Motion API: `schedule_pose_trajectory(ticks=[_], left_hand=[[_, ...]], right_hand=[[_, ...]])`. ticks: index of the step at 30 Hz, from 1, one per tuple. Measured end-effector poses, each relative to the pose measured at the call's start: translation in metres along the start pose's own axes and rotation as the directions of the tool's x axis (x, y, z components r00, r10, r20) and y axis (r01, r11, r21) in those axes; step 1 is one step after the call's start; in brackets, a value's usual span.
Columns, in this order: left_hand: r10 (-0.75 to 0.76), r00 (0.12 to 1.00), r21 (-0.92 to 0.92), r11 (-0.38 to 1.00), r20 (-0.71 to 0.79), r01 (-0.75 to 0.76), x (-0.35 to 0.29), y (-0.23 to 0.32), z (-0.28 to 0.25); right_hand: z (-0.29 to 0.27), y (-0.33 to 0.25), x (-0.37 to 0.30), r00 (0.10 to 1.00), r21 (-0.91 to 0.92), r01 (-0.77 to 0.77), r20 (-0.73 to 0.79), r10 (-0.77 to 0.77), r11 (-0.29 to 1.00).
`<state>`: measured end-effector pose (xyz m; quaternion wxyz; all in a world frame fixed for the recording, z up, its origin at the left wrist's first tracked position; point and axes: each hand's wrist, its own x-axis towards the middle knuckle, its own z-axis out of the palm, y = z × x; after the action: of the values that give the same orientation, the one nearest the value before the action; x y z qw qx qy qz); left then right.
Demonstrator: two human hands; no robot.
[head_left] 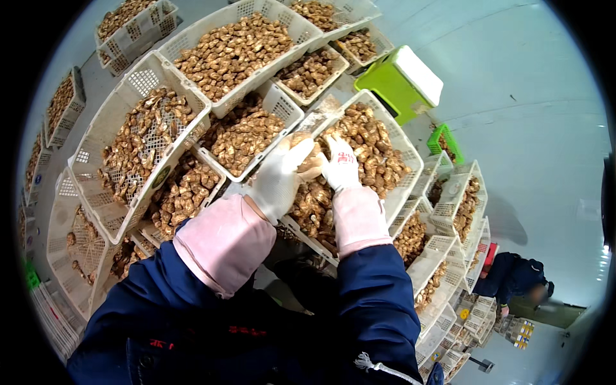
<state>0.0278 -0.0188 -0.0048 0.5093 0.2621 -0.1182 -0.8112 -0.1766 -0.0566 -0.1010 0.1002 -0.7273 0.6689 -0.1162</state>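
Over the tilted white plastic crate (pixel 403 149) at the middle of the head view, both hands meet above a heap of brown mushrooms (pixel 369 144). Each hand wears a white work glove, with a pink sleeve cover over a dark blue jacket. The left hand (pixel 280 176) has its fingers curled closed around one pale brown mushroom (pixel 309 160), gripping it from the left and below. The right hand (pixel 341 164) lies just beside it, touching the same mushroom from the right; its fingers are bent and close together, though whether they pinch anything cannot be told. The held mushroom sits between the two hands, nearer the left palm, just above the heap; its long axis cannot be made out.

Around this crate more mushroom-filled crates (pixel 231 48) lean in overlapping rows to the left and above. A green box with a white lid (pixel 403 82) stands at upper right. Another person in dark blue (pixel 513 276) crouches at lower right beside further stacked crates.
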Motion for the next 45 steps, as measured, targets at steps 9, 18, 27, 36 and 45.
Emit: schedule_pose_trajectory(ticks=[9,18,27,36,45], left_hand=[[-0.014,0.992,0.104,0.994,-0.129,0.028,-0.008,0.004,0.015],[-0.021,0.998,0.14,0.99,-0.062,0.029,-0.002,-0.004,0.015],[-0.066,0.997,0.167,0.983,-0.043,0.073,-0.004,-0.004,0.018],[0.041,0.999,0.313,0.949,0.024,-0.047,-0.004,-0.01,0.012],[-0.375,0.861,0.555,0.821,0.345,0.135,-0.032,-0.011,0.047]], right_hand=[[0.008,0.002,0.019,0.956,-0.224,-0.29,-0.033,0.29,0.93],[0.015,0.037,-0.001,0.867,-0.073,-0.498,-0.03,0.497,0.864],[0.01,0.014,0.029,0.792,-0.158,-0.606,-0.027,0.61,0.779],[-0.045,0.017,-0.059,0.823,0.928,-0.363,0.361,0.438,-0.083],[-0.132,-0.046,-0.171,0.882,0.914,-0.313,0.381,0.279,-0.258]])
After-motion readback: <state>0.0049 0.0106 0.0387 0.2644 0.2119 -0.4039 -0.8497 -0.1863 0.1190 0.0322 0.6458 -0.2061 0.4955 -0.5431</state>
